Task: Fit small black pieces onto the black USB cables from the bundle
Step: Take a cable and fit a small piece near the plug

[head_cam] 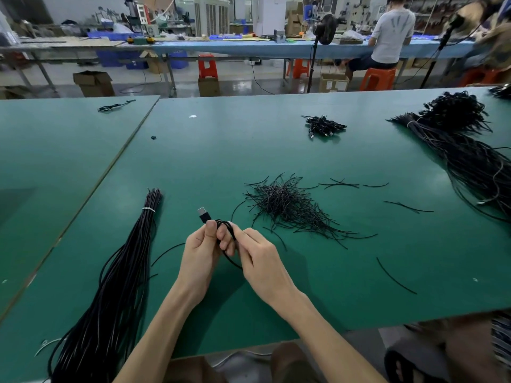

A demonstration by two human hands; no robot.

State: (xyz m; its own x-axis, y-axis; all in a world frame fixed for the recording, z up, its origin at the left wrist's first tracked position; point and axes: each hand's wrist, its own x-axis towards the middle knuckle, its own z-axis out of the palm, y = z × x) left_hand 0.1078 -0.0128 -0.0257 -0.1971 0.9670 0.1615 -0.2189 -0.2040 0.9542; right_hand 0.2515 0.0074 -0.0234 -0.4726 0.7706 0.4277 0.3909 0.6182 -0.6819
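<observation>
Left hand and right hand are gripping a coiled cable, lower centre; tied bundle is lying lower left; black pieces are lying heaped mid-frame on the bench.

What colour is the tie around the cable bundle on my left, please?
The tie is white; head view.

The coiled cable is partly hidden by curled fingers. The tied bundle is cut off by the bottom edge.

Coiled USB cable in left hand and right hand, green table
</observation>
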